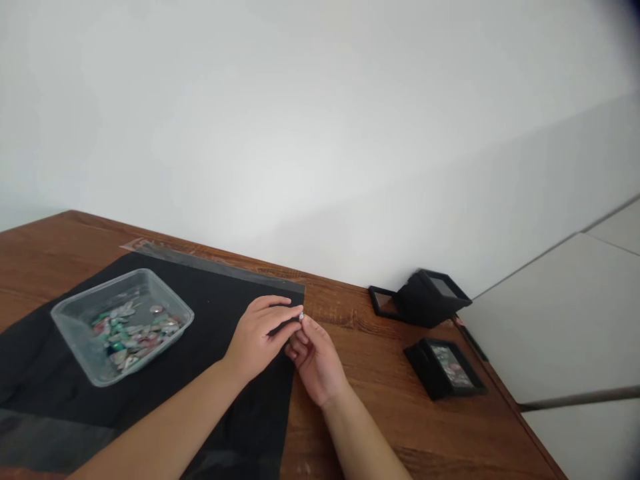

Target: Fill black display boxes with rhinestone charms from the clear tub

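Over the right edge of a black sheet [225, 400], my left hand [261, 335] and my right hand [317, 363] meet at the fingertips. Between them is a small pale piece [301, 317], too small to name for certain. My left thumb and index finger pinch it from one side; my right thumb and curled fingers grip it from the other. To the left, a clear plastic tub [173, 297] stands on the sheet. Inside it lie many small shiny pieces [133, 337] in green, white and pink, like beads or stones.
On the right of the wooden table [360, 373] stand black boxes [430, 300] with window lids. A nearer black box [450, 367] shows colourful pieces through its window. Clear tape [215, 267] runs along the sheet's back edge. A white wall [280, 133] rises behind.
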